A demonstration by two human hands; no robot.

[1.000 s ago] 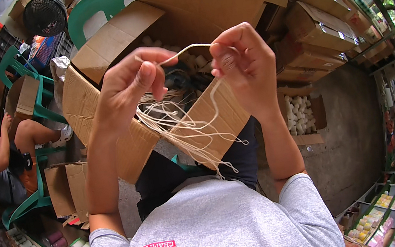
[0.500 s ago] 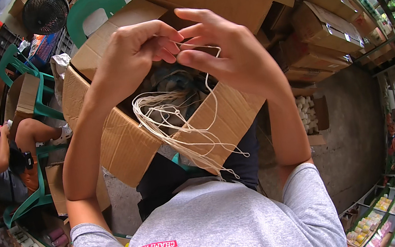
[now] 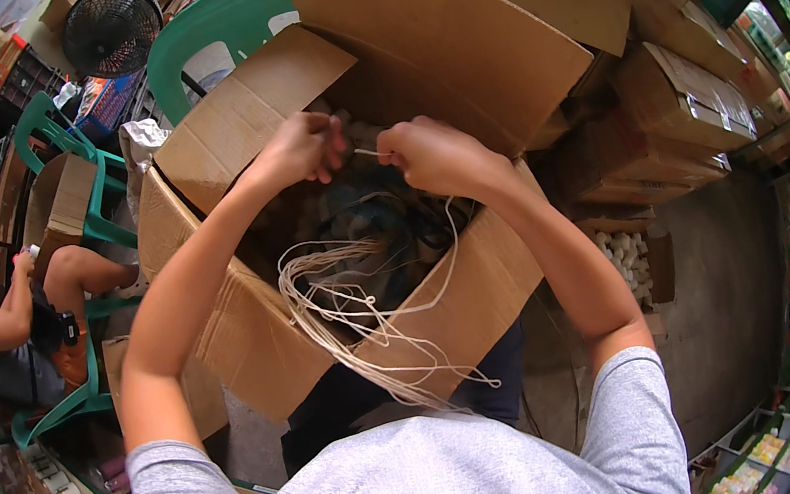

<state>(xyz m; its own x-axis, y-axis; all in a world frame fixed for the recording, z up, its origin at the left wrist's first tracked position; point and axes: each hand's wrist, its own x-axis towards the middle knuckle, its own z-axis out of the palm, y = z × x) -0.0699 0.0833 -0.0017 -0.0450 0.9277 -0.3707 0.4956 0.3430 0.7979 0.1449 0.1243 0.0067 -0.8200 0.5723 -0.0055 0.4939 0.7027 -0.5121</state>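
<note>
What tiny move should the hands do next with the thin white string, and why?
Perhaps the bare left hand should pinch the thin white string: a short bit pokes from the bare right hand toward the left one, whose grip is blurred.

Left hand motion-blurred, string partly hidden inside right hand, bottom of box out of sight
</note>
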